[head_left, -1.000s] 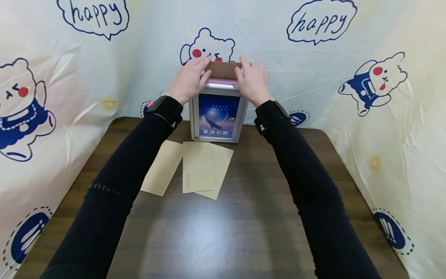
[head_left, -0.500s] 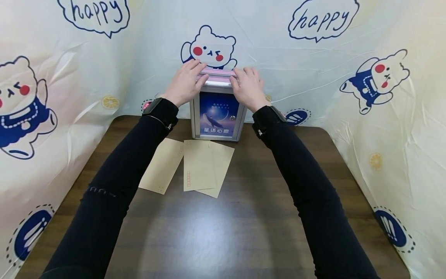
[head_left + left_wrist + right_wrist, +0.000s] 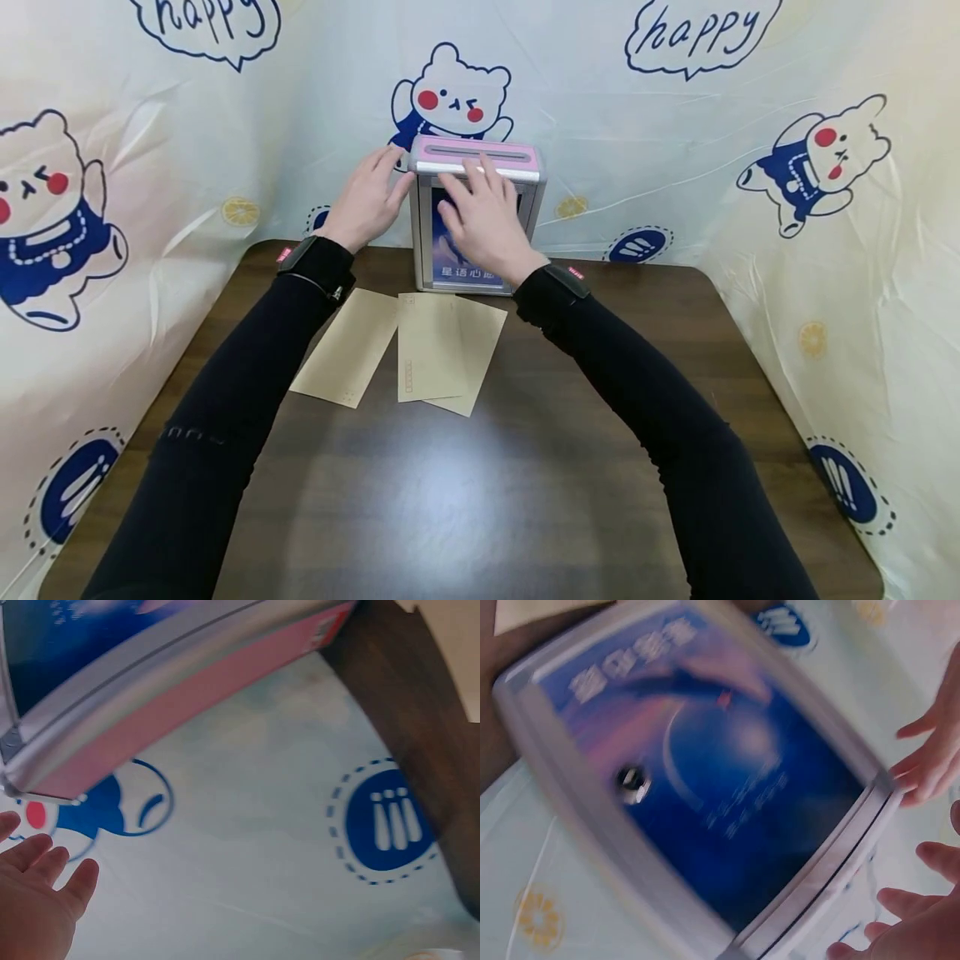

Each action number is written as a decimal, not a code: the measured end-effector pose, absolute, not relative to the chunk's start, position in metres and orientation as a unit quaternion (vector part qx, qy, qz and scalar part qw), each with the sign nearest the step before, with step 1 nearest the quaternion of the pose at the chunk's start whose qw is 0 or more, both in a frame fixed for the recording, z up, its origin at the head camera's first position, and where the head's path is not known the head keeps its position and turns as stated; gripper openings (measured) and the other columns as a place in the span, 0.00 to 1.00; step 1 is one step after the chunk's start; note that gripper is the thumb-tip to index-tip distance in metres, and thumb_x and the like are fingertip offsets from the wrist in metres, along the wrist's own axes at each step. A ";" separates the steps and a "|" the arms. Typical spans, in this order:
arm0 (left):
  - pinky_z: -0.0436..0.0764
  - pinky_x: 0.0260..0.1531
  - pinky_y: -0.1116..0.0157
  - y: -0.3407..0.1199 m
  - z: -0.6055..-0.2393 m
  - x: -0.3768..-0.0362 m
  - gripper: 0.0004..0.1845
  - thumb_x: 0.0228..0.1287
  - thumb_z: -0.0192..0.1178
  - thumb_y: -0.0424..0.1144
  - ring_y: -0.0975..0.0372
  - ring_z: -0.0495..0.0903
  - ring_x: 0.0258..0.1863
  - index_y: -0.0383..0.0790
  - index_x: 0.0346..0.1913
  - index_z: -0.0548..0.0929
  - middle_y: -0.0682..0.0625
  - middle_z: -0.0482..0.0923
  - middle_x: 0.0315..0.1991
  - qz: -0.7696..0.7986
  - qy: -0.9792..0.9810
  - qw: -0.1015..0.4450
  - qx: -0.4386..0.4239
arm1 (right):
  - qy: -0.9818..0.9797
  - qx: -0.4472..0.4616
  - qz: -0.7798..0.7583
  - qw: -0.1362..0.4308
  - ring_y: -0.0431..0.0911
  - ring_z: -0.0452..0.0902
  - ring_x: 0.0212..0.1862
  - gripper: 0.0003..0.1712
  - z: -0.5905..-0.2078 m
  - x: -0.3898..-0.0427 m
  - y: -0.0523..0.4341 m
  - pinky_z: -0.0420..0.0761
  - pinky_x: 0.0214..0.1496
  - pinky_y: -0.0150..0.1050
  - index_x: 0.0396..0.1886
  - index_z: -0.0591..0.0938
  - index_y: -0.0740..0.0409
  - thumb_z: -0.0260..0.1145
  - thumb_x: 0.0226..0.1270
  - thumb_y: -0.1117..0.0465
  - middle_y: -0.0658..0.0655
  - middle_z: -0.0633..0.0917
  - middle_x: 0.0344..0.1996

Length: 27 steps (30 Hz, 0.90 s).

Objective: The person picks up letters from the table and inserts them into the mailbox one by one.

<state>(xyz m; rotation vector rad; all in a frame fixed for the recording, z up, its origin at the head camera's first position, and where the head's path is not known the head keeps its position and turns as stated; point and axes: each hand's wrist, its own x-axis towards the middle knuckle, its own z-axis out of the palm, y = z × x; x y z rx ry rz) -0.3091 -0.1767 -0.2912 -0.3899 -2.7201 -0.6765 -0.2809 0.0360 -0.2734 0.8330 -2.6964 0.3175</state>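
In the head view, just above 9 o'clock, a blue cartoon bear [image 3: 52,217] is printed on the cloth backdrop [image 3: 300,150]. Inward of it, a kraft-paper envelope [image 3: 347,348] lies slanted on the brown wood-grain table [image 3: 570,467], between the box's 7 and 8 o'clock. The left hand [image 3: 367,198], above a black wristband [image 3: 318,265], is at the box's 9 o'clock; its fingers are extended and grasp nothing, the tips beside the upper corner at 10 o'clock. Whether they touch it I cannot tell.

Next comes the silver-framed slotted box [image 3: 446,258], upright at the table's 12 o'clock edge. Its pink top has a long narrow slot [image 3: 453,152]; the right wrist view shows a round lock [image 3: 633,784] on the blue whale-picture door. At the box's 6 o'clock lie two overlapping envelopes, the straight one [image 3: 430,348] partly over the slanted one [image 3: 483,346].

The right hand [image 3: 487,223] crosses before the box, fingers spread toward 11 o'clock, released and gripping nothing. A lemon-slice print [image 3: 572,207] shows at the box's 3 o'clock; farther out, at 2 o'clock of the view, is another bear [image 3: 817,162].
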 end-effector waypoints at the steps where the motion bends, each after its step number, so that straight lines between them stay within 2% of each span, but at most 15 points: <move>1: 0.47 0.73 0.57 -0.181 -0.295 -0.308 0.33 0.78 0.35 0.55 0.54 0.48 0.75 0.39 0.76 0.54 0.41 0.51 0.76 -0.240 -0.949 0.156 -0.132 | -0.936 0.299 0.105 0.151 0.55 0.35 0.77 0.29 -0.277 -0.277 0.031 0.43 0.74 0.56 0.75 0.63 0.47 0.42 0.79 0.46 0.59 0.55 0.76; 6: 0.53 0.71 0.52 -0.201 -0.322 -0.300 0.34 0.78 0.36 0.57 0.49 0.53 0.73 0.37 0.76 0.55 0.39 0.54 0.74 -0.246 -0.954 0.140 -0.102 | -0.930 0.333 0.086 0.133 0.54 0.36 0.77 0.28 -0.297 -0.259 0.011 0.46 0.73 0.58 0.74 0.65 0.47 0.44 0.79 0.46 0.58 0.56 0.75; 9: 0.54 0.70 0.48 -0.211 -0.340 -0.292 0.37 0.77 0.37 0.58 0.45 0.53 0.73 0.36 0.76 0.52 0.36 0.53 0.74 -0.247 -0.960 0.103 -0.078 | -0.927 0.347 0.088 0.112 0.53 0.37 0.77 0.28 -0.308 -0.251 0.003 0.47 0.73 0.60 0.74 0.65 0.47 0.45 0.79 0.46 0.58 0.57 0.75; 14: 0.55 0.68 0.43 -0.226 -0.369 -0.277 0.42 0.74 0.47 0.58 0.38 0.53 0.71 0.30 0.75 0.50 0.28 0.51 0.73 -0.240 -0.970 0.020 -0.033 | -0.924 0.361 0.091 0.085 0.54 0.40 0.77 0.28 -0.325 -0.244 -0.008 0.49 0.72 0.60 0.73 0.66 0.48 0.47 0.78 0.46 0.60 0.61 0.73; 20: 0.60 0.64 0.41 -0.239 -0.396 -0.259 0.44 0.70 0.54 0.57 0.35 0.57 0.67 0.24 0.72 0.55 0.25 0.54 0.69 -0.197 -0.978 -0.062 0.007 | -0.927 0.358 0.093 0.052 0.56 0.44 0.76 0.29 -0.345 -0.242 -0.020 0.50 0.72 0.60 0.73 0.66 0.50 0.50 0.77 0.47 0.60 0.62 0.73; 27: 0.68 0.58 0.41 -0.249 -0.415 -0.241 0.42 0.65 0.61 0.56 0.34 0.67 0.60 0.20 0.65 0.64 0.23 0.65 0.61 -0.167 -0.982 -0.081 0.022 | -0.929 0.354 0.105 0.005 0.56 0.46 0.76 0.30 -0.369 -0.245 -0.036 0.55 0.71 0.59 0.73 0.65 0.52 0.51 0.77 0.48 0.60 0.63 0.72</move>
